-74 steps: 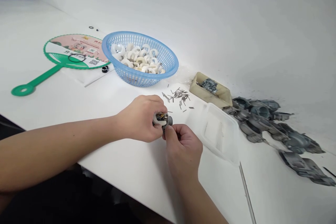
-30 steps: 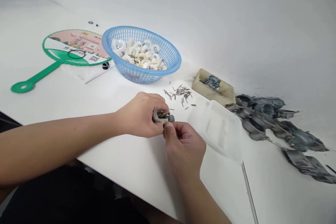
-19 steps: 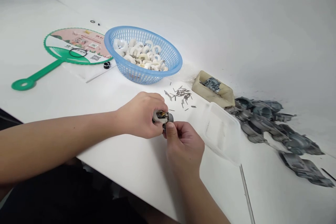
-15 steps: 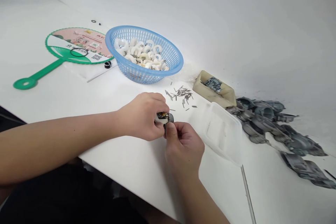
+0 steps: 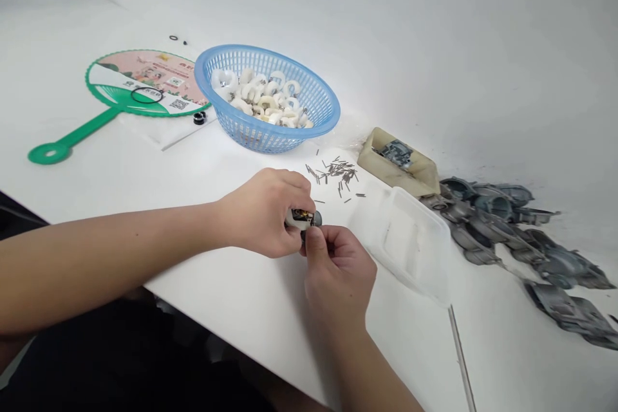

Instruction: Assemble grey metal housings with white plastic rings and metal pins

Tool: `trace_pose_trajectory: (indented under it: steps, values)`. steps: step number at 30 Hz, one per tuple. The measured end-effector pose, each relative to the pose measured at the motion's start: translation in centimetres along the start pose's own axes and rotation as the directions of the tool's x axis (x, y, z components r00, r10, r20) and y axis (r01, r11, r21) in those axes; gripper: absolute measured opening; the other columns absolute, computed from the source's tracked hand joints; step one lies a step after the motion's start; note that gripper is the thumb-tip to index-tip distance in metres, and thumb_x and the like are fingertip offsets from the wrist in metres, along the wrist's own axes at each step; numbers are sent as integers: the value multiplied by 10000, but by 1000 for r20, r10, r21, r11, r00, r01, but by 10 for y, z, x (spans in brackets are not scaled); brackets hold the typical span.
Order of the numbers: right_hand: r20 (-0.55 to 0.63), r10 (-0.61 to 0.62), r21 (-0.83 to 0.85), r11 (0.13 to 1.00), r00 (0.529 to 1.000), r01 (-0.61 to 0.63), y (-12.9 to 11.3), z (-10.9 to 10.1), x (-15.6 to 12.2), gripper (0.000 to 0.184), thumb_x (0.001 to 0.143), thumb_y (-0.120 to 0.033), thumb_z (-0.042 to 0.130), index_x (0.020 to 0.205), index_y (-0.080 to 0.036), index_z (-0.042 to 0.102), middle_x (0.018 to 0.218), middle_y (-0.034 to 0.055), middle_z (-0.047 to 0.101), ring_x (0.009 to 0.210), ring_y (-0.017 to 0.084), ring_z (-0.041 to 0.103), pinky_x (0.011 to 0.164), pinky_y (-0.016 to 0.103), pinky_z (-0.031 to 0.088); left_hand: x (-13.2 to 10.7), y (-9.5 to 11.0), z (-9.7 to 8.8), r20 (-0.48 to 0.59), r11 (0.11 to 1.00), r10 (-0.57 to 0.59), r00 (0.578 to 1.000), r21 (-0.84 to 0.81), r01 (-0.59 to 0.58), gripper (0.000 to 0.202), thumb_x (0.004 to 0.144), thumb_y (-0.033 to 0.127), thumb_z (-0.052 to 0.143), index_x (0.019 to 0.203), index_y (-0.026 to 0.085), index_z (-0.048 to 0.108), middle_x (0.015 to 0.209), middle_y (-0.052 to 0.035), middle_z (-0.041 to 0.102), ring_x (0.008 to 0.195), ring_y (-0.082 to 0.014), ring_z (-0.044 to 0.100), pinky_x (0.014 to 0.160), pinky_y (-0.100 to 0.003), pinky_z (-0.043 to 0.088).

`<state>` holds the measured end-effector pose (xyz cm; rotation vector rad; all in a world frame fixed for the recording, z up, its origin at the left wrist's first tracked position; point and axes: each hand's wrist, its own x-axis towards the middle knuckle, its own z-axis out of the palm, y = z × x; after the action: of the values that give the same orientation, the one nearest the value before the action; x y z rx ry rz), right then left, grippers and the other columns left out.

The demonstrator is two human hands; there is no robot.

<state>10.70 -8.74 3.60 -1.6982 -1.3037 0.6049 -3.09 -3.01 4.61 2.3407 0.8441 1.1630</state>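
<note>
My left hand (image 5: 268, 212) is closed from above around a carburetor (image 5: 317, 219), a small grey metal body with a white float (image 5: 295, 223) and brass-coloured parts showing. My right hand (image 5: 340, 264) pinches the near right edge of the carburetor between thumb and curled fingers. Whether a small part sits under that thumb is hidden. Just beyond the hands lies a loose scatter of thin metal pins (image 5: 340, 170) on the white table (image 5: 232, 296). Behind it stands a blue plastic basket (image 5: 270, 141) holding many white, ring-like floats (image 5: 268, 102) with bits of metal on them.
A clear plastic tray (image 5: 410, 241) lies right of my hands. Past it are a cream box (image 5: 396, 170) with metal parts inside and several grey metal castings (image 5: 492, 212). At the left lie a green-handled fan (image 5: 87, 129), a black ring (image 5: 147, 95) and small black parts (image 5: 199, 118).
The view has shifted slightly, so the objects on the right appear a little further right. Both hands keep hold of the carburetor, which has tilted very slightly between them.
</note>
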Motion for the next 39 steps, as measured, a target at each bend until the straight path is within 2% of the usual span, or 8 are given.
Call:
trace_pose_trajectory:
  steps: [4, 9, 15, 20, 26, 30, 36, 39]
  values:
    - [-8, -7, -7, 1000, 1000, 7, -2, -1, 1, 250, 736, -388, 616, 612, -174, 583, 528, -14, 560, 498, 108, 460, 455, 219, 353, 1, -2, -1, -13, 999, -19, 1000, -27, 19, 162, 532, 96, 506, 621, 138, 635, 618, -26, 575, 568, -134, 489, 497, -262, 397]
    - [32, -34, 12, 999, 999, 34, -1, -5, 5, 223, 710, -390, 660, 683, -176, 605, 541, -22, 560, 497, 107, 482, 462, 230, 385, 1, -4, -5, 35, 984, -136, 990, -110, 139, 184, 549, 118, 557, 718, 143, 626, 681, -9, 614, 607, -134, 536, 536, -255, 440]
    - [130, -261, 38, 965, 956, 259, 10, -16, 18, 410, 653, -362, 729, 1011, -201, 610, 753, -2, 593, 628, 129, 551, 593, 298, 500, -3, -10, -10, 134, 953, -194, 972, -209, 218, 318, 562, 114, 578, 875, 167, 567, 741, 20, 603, 617, -118, 548, 548, -243, 470]
    - [333, -379, 110, 925, 864, 364, 14, -21, 27, 284, 721, -374, 694, 947, -212, 638, 886, 43, 589, 729, 155, 574, 665, 336, 524, -4, -14, -11, 163, 947, -161, 973, -252, 198, 338, 559, 110, 590, 889, 170, 549, 793, 7, 601, 670, -131, 567, 604, -264, 495]
    - [318, -464, 161, 886, 827, 435, 22, -16, 30, 241, 764, -360, 651, 944, -201, 630, 848, 43, 569, 707, 153, 571, 597, 311, 517, -4, -15, -10, 171, 946, -152, 973, -260, 194, 323, 569, 107, 579, 884, 169, 543, 763, 12, 589, 649, -122, 549, 618, -269, 500]
    - [320, -484, 173, 875, 815, 452, 23, -16, 30, 210, 785, -320, 636, 952, -193, 635, 849, 44, 566, 711, 152, 571, 602, 312, 510, -4, -15, -9, 154, 946, -165, 974, -255, 201, 301, 567, 109, 580, 860, 167, 535, 756, 16, 582, 645, -118, 545, 605, -260, 497]
    - [296, -422, 145, 906, 857, 397, 20, -15, 28, 210, 770, -343, 653, 914, -192, 635, 842, 39, 564, 710, 154, 557, 622, 324, 496, -3, -12, -13, 209, 933, -193, 959, -262, 245, 307, 583, 103, 570, 880, 167, 527, 765, 13, 584, 649, -122, 561, 560, -245, 486]
    - [331, -419, 193, 907, 845, 374, 19, -15, 28, 239, 746, -360, 669, 919, -202, 624, 852, 37, 563, 723, 159, 554, 631, 328, 492, -4, -12, -12, 196, 933, -182, 964, -275, 232, 324, 579, 103, 576, 891, 170, 525, 785, 8, 593, 658, -127, 564, 591, -262, 497]
